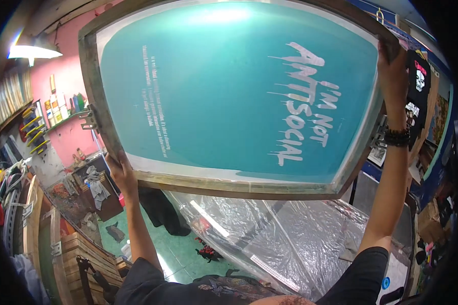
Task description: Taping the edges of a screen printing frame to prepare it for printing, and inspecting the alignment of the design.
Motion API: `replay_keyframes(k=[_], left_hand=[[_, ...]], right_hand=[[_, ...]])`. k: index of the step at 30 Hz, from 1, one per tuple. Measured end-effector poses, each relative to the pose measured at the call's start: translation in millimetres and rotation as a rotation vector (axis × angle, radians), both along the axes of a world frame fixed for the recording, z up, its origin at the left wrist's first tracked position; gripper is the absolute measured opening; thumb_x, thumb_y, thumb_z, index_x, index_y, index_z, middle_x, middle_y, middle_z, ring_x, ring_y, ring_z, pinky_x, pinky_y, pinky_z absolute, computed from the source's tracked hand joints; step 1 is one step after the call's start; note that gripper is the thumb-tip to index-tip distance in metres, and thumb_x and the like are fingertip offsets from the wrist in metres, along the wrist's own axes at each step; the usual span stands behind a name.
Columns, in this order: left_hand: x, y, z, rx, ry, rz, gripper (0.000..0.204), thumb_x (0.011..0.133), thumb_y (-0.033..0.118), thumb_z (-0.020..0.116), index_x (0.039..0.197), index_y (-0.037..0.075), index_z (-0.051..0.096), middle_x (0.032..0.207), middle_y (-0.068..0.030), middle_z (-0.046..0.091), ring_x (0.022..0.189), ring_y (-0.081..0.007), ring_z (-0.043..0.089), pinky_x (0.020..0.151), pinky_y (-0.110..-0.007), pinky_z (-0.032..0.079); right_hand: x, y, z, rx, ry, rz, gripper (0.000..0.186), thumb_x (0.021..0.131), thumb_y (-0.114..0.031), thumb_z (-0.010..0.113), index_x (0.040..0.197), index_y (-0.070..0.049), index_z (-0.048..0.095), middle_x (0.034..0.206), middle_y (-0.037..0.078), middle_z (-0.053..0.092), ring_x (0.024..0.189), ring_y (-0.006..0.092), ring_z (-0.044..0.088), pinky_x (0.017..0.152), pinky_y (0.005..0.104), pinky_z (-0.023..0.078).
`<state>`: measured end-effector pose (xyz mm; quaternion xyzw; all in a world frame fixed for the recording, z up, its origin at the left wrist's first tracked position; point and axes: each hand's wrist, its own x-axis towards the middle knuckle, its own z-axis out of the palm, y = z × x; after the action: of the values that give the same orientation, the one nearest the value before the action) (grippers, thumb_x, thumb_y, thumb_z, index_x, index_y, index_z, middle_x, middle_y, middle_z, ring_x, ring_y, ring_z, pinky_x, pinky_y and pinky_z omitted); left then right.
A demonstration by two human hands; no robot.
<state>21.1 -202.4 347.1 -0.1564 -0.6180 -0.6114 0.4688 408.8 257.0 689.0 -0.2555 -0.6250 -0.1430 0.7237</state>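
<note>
Raised in front of me is a large screen printing frame [214, 190] with a dark, worn wooden border. Its mesh [208, 101] is coated teal, with pale lettering showing through on the right and a smaller block of text on the left. My left hand [121, 172] grips the frame's lower left corner. Higher up, my right hand [393, 76] is closed on the right edge near the upper corner, a dark beaded bracelet on that wrist. A metal hinge clamp [89, 119] sits on the left edge. Fingers behind the frame are hidden.
Below the frame lies a table covered in clear plastic sheeting [290, 234]. Several wooden frames [81, 264] stand at lower left. Bottles line a wall shelf [61, 122] by a lit lamp [35, 51]. Dark printed shirts [417, 81] hang at right. Cloths lie on the green floor [137, 234].
</note>
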Motion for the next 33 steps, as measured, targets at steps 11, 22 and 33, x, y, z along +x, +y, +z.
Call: replay_keyframes(k=[11,22,33], left_hand=[[-13,-78,-13,0.08,-0.132,0.101,0.035,0.108,0.033,0.053,0.125,0.002,0.052,0.086,-0.0097,0.061,0.073,-0.0191,0.058,0.069,-0.037,0.048],[-42,-109,-51,0.092,-0.128,0.243,0.054,0.108,0.036,0.053,0.138,-0.008,0.045,0.119,-0.0237,0.065,0.103,-0.03,0.064,0.09,-0.04,0.05],[-62,-104,-78,0.076,-0.159,0.354,0.054,0.108,0.046,0.048,0.135,-0.001,0.048,0.104,-0.017,0.066,0.089,-0.0275,0.065,0.078,-0.04,0.051]], right_hand=[[-92,-61,18,0.094,0.064,0.338,0.064,0.099,-0.057,0.057,0.139,-0.008,0.046,0.126,0.024,0.067,0.118,0.045,0.064,0.099,0.0499,0.049],[-157,-106,17,0.165,-0.023,0.558,0.053,0.101,-0.045,0.061,0.134,-0.005,0.049,0.123,0.019,0.069,0.117,0.0375,0.066,0.099,0.0426,0.049],[-153,-184,14,0.273,-0.088,0.493,0.038,0.101,-0.026,0.056,0.123,0.003,0.044,0.09,0.035,0.066,0.085,0.0554,0.064,0.072,0.0594,0.051]])
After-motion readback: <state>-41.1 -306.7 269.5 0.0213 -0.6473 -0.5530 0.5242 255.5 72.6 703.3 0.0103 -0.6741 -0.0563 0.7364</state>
